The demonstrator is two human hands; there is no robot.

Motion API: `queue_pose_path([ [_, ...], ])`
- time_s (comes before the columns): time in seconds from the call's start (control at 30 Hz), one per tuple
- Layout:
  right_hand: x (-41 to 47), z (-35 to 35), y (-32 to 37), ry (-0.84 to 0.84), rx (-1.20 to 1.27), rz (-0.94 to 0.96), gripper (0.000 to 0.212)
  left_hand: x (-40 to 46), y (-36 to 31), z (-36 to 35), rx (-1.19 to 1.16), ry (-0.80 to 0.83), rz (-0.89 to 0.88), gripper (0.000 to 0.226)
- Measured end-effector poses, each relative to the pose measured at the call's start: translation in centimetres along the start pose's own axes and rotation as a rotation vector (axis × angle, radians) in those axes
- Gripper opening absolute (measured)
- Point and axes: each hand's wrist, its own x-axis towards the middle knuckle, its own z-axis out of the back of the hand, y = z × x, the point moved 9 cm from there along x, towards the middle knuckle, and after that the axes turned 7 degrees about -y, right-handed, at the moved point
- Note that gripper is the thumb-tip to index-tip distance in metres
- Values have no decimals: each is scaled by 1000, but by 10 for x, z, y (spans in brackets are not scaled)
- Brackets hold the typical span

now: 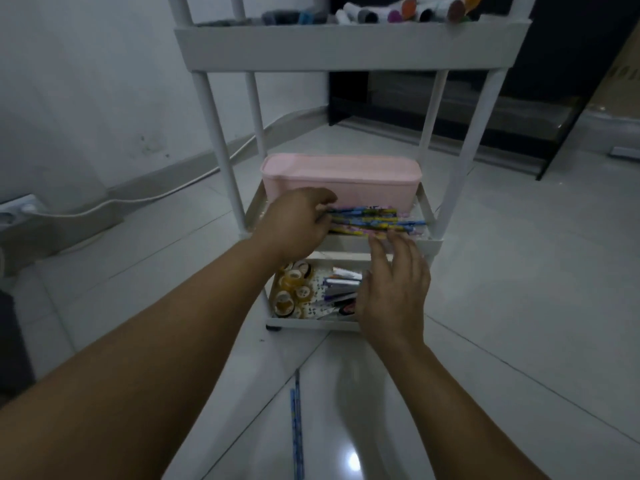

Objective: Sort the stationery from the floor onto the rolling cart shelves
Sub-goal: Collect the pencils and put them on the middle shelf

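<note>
Here you are reaching both bare arms toward the white plastic rolling cart point(353, 46) that is standing on the pale glossy tiled floor point(519, 271). Your left hand point(294, 225) is resting over the left end of the middle shelf point(427, 216), its fingers curled and closing on the ends of a bundle of patterned blue, yellow and pink pencils point(374, 221). Those pencils are lying lengthwise across the front of that shelf, just in front of a pink oblong plastic box point(341, 180) sitting at the back. Your right hand point(393, 289) is hovering at the front rail of the same shelf, palm down, fingers spread and slightly bent, gripping nothing; whether the fingertips are touching the pencils, you cannot tell. Under it, the bottom shelf point(277, 322) is holding a cluster of small tape rolls point(292, 289) on the left and a pile of pens and markers point(341, 287) on the right, partly hidden by your right hand. The top shelf is carrying thick markers with coloured caps point(408, 10). On the floor between your forearms, one thin blue patterned pencil point(297, 431) is lying, pointing toward the cart. A white cable point(138, 199) is running along the wall at left.
</note>
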Motion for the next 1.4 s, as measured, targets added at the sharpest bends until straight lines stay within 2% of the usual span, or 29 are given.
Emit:
queue_pose_path([
  [0.07, -13, 9, 11, -56, 65, 15, 47, -22, 6, 15, -90, -150, -8, 33],
  [0.13, -33, 7, 23, -34, 131, 17, 43, -48, 16, 23, -151, -281, -48, 29],
  [0.2, -60, -9, 31, 71, 184, -11, 40, -79, 34, 22, -155, -388, -28, 25],
  [0.27, -96, -35, 35, 228, 207, -58, 36, -113, 57, 10, -159, -409, 49, 22],
  [0.43, -206, -88, 21, 770, 111, -305, 24, -210, 122, -57, -134, -185, 374, 22],
  [0.5, -241, -95, 19, 907, 74, -345, 22, -248, 140, -85, -129, -67, 479, 26],
  [0.57, -262, -97, 24, 971, 18, -327, 24, -279, 148, -113, -107, 88, 510, 31],
  [0.7, -277, -99, 30, 988, -104, -214, 50, -320, 153, -146, -28, 301, 470, 38],
  [0.77, -277, -100, 33, 958, -131, -160, 54, -332, 151, -156, 11, 356, 419, 42],
  [0.93, -274, -104, 40, 892, -98, -174, 31, -346, 151, -166, 120, 399, 338, 49],
  [1.13, -274, -111, 26, 927, -128, -367, 17, -358, 146, -176, 142, 473, 320, 63],
  [1.3, -268, -107, 32, 938, -170, -260, 15, -355, 147, -174, 144, 481, 355, 64],
  [1.37, -252, -99, 30, 846, -205, -217, 6, -349, 147, -173, 137, 475, 375, 65],
  [1.4, -242, -96, 30, 779, -199, -194, 11, -343, 146, -171, 124, 456, 391, 65],
])
